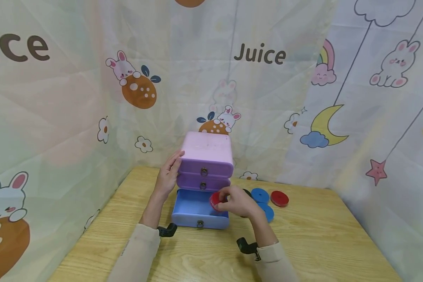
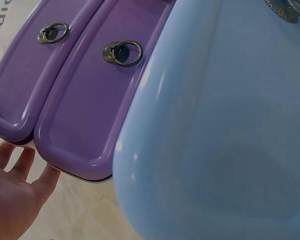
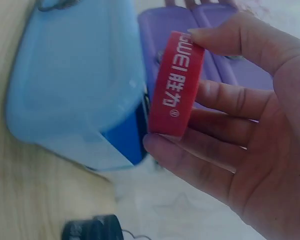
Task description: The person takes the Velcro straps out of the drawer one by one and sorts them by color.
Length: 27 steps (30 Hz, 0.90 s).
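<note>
A small drawer cabinet [image 1: 208,147] with a pink top stands on the table. Its two purple drawers [image 1: 206,168] are closed, and the blue bottom drawer [image 1: 200,220] is pulled out. My left hand [image 1: 168,174] rests against the cabinet's left side, fingers fairly straight; the left wrist view shows its fingertips at the purple drawers' edge. My right hand [image 1: 237,200] holds a red roll of tape [image 3: 176,85] with white lettering between thumb and fingers. In the head view that roll overlaps the right part of the open drawer. The right wrist view shows it close beside the drawer's side wall.
Right of the cabinet lie blue tape rolls [image 1: 260,195], another red roll [image 1: 279,199] and a dark roll [image 3: 92,228], partly behind my right hand in the head view. The wooden table [image 1: 313,235] meets printed cloth [image 1: 268,98] at its back and sides.
</note>
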Tool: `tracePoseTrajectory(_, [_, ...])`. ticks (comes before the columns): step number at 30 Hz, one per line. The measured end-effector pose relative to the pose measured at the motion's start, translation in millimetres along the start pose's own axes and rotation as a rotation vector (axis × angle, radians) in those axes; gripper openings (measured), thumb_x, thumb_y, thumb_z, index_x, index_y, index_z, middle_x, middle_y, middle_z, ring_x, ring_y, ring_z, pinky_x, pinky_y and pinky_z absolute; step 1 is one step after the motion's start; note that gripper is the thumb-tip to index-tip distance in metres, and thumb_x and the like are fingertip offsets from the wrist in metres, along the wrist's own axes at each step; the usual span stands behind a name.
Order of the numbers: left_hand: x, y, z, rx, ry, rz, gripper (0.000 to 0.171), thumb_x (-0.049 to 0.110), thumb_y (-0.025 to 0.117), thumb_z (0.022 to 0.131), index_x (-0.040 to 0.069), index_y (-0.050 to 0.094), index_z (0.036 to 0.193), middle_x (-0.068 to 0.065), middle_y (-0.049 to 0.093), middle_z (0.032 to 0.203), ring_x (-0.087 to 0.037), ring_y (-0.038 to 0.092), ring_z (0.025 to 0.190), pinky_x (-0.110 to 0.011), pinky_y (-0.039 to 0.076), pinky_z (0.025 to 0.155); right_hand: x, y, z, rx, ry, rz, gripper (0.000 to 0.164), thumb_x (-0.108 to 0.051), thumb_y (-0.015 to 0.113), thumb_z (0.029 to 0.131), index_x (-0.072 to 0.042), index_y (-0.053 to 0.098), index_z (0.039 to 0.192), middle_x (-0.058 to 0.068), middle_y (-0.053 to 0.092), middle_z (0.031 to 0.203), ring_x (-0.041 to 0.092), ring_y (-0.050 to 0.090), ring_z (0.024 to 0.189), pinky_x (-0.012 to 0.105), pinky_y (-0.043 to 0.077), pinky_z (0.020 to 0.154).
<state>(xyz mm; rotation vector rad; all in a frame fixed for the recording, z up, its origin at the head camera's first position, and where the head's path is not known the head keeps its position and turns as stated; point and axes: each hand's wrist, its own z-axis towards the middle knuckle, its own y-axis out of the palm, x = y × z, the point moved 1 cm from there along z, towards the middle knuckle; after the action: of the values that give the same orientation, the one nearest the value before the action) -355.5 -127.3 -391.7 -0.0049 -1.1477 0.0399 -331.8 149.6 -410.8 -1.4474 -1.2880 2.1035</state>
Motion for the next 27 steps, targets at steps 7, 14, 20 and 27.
tracePoseTrajectory(7, [-1.3, -1.8, 1.3, -0.008, -0.014, -0.001, 0.045, 0.032, 0.049, 0.112, 0.015, 0.053, 0.154, -0.004, 0.033, 0.171, -0.027, 0.027, 0.159, -0.055, 0.034, 0.124, 11.0, -11.6, -6.5, -0.017, 0.002, -0.006, 0.023, -0.024, 0.084, 0.087, -0.014, 0.065, 0.078, -0.003, 0.065, 0.081, 0.014, 0.057, 0.068, 0.025, 0.045, 0.056])
tracePoseTrajectory(14, [-28.1, -4.9, 13.1, 0.003, -0.016, 0.009, 0.045, 0.036, 0.048, 0.112, 0.02, 0.053, 0.153, -0.002, 0.032, 0.171, -0.026, 0.027, 0.159, -0.054, 0.031, 0.125, 22.5, -19.9, -14.0, 0.05, 0.011, -0.039, 0.019, -0.02, 0.086, 0.084, -0.014, 0.068, 0.083, -0.001, 0.068, 0.084, 0.016, 0.06, 0.076, 0.027, 0.053, 0.063])
tracePoseTrajectory(20, [-32.8, -4.9, 13.1, 0.009, 0.013, 0.001, 0.044, 0.042, 0.051, 0.11, 0.027, 0.056, 0.151, 0.005, 0.035, 0.169, -0.022, 0.029, 0.158, -0.054, 0.032, 0.125, 36.2, -30.6, -18.5, 0.099, 0.091, -0.056, 0.017, -0.018, 0.085, 0.083, -0.015, 0.068, 0.084, -0.002, 0.067, 0.084, 0.017, 0.059, 0.077, 0.03, 0.052, 0.064])
tracePoseTrajectory(27, [-33.8, -5.8, 12.6, 0.005, 0.028, -0.006, 0.046, 0.048, 0.053, 0.107, 0.029, 0.059, 0.148, 0.005, 0.037, 0.168, -0.021, 0.029, 0.158, -0.054, 0.033, 0.125, 61.9, -42.7, -27.5, 0.147, 0.215, -0.026, 0.019, -0.019, 0.084, 0.086, -0.01, 0.069, 0.092, 0.004, 0.067, 0.09, 0.02, 0.059, 0.079, 0.03, 0.052, 0.068])
